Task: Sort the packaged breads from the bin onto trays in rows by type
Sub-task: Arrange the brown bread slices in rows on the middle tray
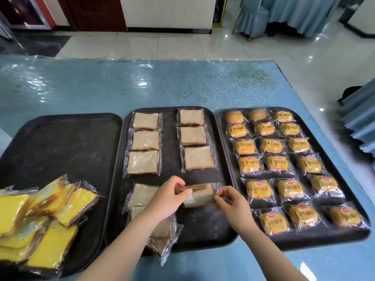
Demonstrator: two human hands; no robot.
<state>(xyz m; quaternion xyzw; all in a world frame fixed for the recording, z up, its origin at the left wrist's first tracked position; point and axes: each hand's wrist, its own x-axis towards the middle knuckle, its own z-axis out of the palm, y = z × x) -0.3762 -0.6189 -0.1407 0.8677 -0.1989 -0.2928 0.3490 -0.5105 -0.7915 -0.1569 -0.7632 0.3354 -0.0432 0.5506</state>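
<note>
Three dark trays lie side by side on the blue table. On the middle tray [171,138], wrapped brown bread slices [145,141] form a left column and a right column [193,136]. My left hand [169,196] and my right hand [228,201] hold one wrapped brown slice [200,194] between them, just above the tray under the right column; each hand pinches an end of the wrapper. More brown slices [142,194] lie piled under my left forearm. The right tray [223,142] carries rows of small yellow packaged buns [274,145].
The left tray [60,138] is bare at the back, with a loose heap of yellow cake slices [46,216] at its near end. The table's [121,86] far half is bare. Draped chairs stand beyond the right edge.
</note>
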